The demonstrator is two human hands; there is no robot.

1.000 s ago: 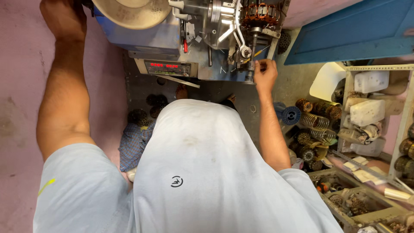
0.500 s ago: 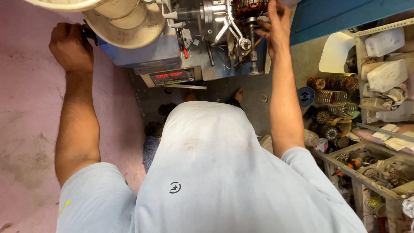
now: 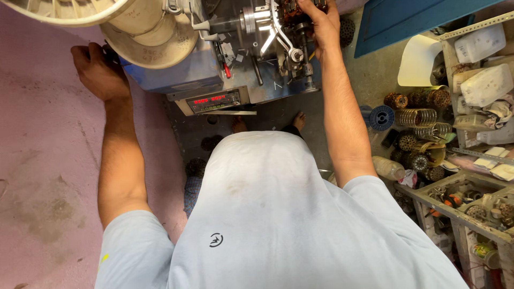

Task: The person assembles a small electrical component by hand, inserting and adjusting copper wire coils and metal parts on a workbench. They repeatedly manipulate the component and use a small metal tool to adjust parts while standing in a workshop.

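The blue winding machine (image 3: 198, 69) stands straight ahead of the person, its red counter display (image 3: 214, 100) along the near edge. At the machine's far right corner sits the copper-wound motor core (image 3: 292, 9) on its spindle, whose axis seems to run left to right. The right hand (image 3: 321, 27) cups it, fingers curled. The left hand (image 3: 96, 69) grips the machine's left edge, well apart.
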